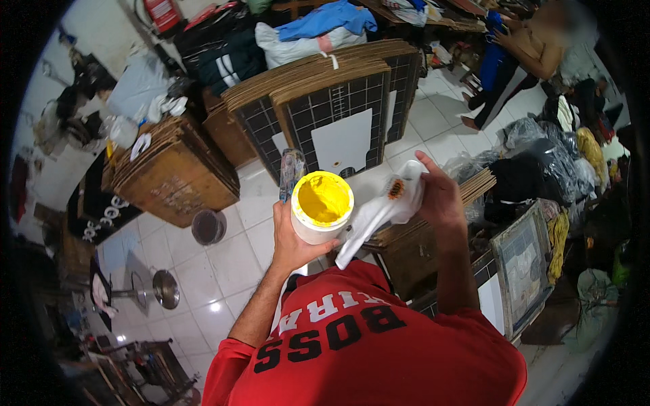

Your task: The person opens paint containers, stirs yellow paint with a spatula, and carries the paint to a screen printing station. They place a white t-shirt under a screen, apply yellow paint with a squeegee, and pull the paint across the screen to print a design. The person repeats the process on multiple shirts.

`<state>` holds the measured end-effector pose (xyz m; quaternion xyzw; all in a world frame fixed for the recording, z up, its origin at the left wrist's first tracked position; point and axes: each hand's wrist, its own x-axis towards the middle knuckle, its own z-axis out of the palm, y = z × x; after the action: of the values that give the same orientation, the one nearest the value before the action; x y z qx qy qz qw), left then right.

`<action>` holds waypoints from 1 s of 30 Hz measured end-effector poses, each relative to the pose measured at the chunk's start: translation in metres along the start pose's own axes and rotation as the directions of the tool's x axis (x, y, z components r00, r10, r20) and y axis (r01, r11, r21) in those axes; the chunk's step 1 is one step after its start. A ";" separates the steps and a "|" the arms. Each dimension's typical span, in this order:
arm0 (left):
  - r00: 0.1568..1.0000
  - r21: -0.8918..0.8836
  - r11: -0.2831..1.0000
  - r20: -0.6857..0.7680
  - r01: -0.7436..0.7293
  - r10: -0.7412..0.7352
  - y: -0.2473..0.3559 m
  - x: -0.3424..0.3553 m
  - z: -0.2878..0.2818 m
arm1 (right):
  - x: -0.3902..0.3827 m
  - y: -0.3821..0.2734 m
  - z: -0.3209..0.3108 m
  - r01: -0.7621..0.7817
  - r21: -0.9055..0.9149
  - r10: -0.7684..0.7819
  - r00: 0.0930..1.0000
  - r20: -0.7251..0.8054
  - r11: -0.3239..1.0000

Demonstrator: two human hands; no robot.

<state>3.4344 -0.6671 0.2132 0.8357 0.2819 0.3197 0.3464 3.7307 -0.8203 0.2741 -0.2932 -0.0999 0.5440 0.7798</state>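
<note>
My left hand (294,240) is wrapped around a white plastic tub (313,233) of bright yellow paint (318,199), held upright at chest height. A paint-smeared tool (292,169) sticks up just behind the tub, its lower end hidden. My right hand (439,196) grips a crumpled white cloth (399,203) with a small orange and black print. The cloth hangs down to the right of the tub, near its side; I cannot tell whether they touch. My red shirt shows below both hands.
Stacked printing boards (250,115) stand ahead, more boards (169,183) at the left near a dark bucket (208,227) and a stool (166,288). Bagged fabric (528,169) and a framed screen (516,271) are at the right. A person (528,51) holding blue fabric stands at the back right.
</note>
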 end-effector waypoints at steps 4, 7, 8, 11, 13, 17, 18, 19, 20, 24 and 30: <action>0.991 -0.140 0.986 0.111 0.090 -0.075 -0.038 0.075 0.016 | 0.085 0.003 -0.027 0.045 0.122 -0.042 0.999 -0.025 0.992; 0.980 -0.138 0.988 0.192 0.076 -0.049 -0.070 0.139 0.030 | 0.138 0.001 -0.047 0.157 0.172 -0.142 0.985 -0.096 0.972; 0.976 -0.155 0.986 0.218 0.057 -0.022 -0.081 0.163 0.036 | 0.156 -0.002 -0.054 0.208 0.186 -0.190 0.976 -0.109 0.960; 0.932 -0.172 0.981 0.334 -0.089 0.143 -0.104 0.242 0.062 | 0.188 -0.015 -0.077 0.397 0.196 -0.314 0.882 -0.351 0.897; 0.846 -0.185 0.957 0.451 -0.224 0.285 -0.113 0.296 0.085 | 0.208 -0.024 -0.096 0.523 0.285 -0.374 0.815 -0.443 0.803; 0.773 -0.544 0.831 0.475 -0.118 0.420 -0.104 0.389 0.157 | 0.232 -0.061 -0.141 0.709 0.351 -0.479 0.685 -0.549 0.612; 0.749 -0.534 0.837 0.602 0.118 0.278 -0.098 0.403 0.176 | 0.235 -0.071 -0.151 0.739 0.349 -0.492 0.655 -0.574 0.576; 0.723 -0.575 0.793 0.633 0.201 0.276 -0.092 0.418 0.195 | 0.242 -0.083 -0.161 0.765 0.348 -0.503 0.627 -0.595 0.541; 0.716 -0.592 0.766 0.646 0.251 0.264 -0.084 0.430 0.214 | 0.247 -0.096 -0.170 0.806 0.319 -0.476 0.562 -0.677 0.498; 0.649 -0.494 0.779 0.746 0.386 0.152 -0.057 0.477 0.286 | 0.269 -0.143 -0.206 0.836 0.291 -0.490 0.517 -0.702 0.465; 0.541 -0.378 0.783 0.839 0.494 0.063 -0.008 0.542 0.402 | 0.316 -0.245 -0.307 0.894 0.332 -0.425 0.438 -0.792 0.302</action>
<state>4.0709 -0.4474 0.1672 0.6946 0.0853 -0.0818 0.7097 4.1921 -0.6988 0.1134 -0.0296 0.2424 0.0181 0.9696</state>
